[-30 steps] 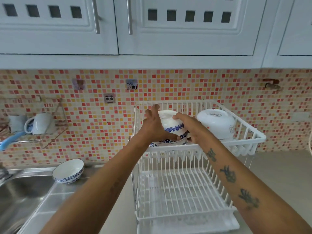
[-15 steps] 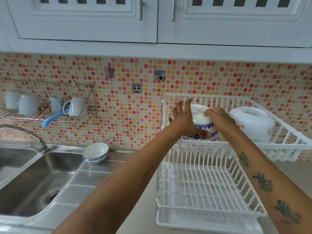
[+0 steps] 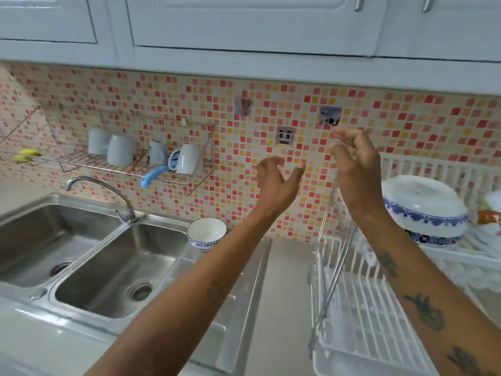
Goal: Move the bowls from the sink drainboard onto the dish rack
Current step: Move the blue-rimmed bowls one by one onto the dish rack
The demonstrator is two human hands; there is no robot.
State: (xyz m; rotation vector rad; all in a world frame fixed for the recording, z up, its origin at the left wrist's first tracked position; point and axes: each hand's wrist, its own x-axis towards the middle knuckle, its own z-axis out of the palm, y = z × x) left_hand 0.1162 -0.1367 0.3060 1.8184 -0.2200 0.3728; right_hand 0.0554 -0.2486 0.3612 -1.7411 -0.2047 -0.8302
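Observation:
A white bowl with a blue patterned band (image 3: 425, 210) rests upside down on the upper tier of the white dish rack (image 3: 360, 329), on top of another like it. A small white bowl with a blue base (image 3: 206, 233) stands upright on the steel drainboard (image 3: 241, 291) by the back wall. My left hand (image 3: 276, 181) hangs in the air between that bowl and the rack, fingers spread, holding nothing. My right hand (image 3: 355, 161) is raised just left of the rack's upper tier, fingers loosely curled and empty.
A double steel sink (image 3: 108, 267) with a faucet (image 3: 108, 194) fills the left. A wall wire rack (image 3: 151, 164) holds white mugs and a blue-handled tool. Another white dish (image 3: 492, 213) sits at the rack's right edge. White cabinets hang overhead.
Both hands have let go of the blue-banded bowl, which stays on the rack's upper tier, and have drawn back to the left. The view has swung left toward the sink.

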